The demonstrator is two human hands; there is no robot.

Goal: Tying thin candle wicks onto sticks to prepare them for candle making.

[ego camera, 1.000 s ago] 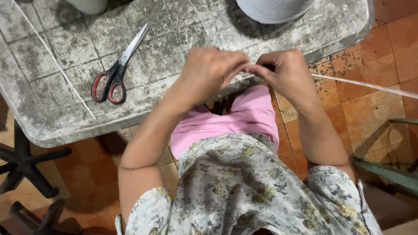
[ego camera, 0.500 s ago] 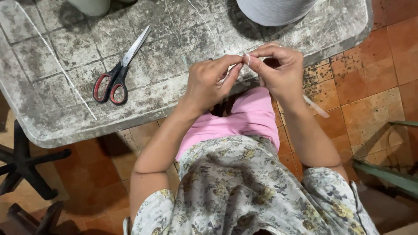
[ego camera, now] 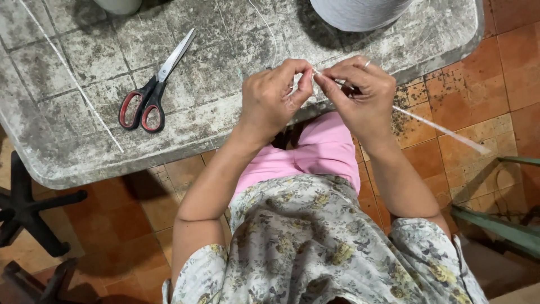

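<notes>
My left hand (ego camera: 274,99) and my right hand (ego camera: 360,90) meet fingertip to fingertip over the front edge of a worn grey table (ego camera: 67,152). Both pinch a thin white strip (ego camera: 444,130) where the fingertips meet; its long free end runs out to the right past my right wrist, above the tiled floor. A ring sits on one finger of my right hand. Red-handled scissors (ego camera: 151,93) lie shut on the table, to the left of my left hand.
A large grey cone of yarn (ego camera: 360,11) stands at the table's far edge. Another thin white strip (ego camera: 73,79) lies slantwise on the table's left. A black chair base (ego camera: 28,208) is at lower left, a green metal frame (ego camera: 495,225) at lower right.
Both hands have lifted slightly onto the table edge and turned so the fingertips pinch the strip. The strip's free end has swung lower to the right.
</notes>
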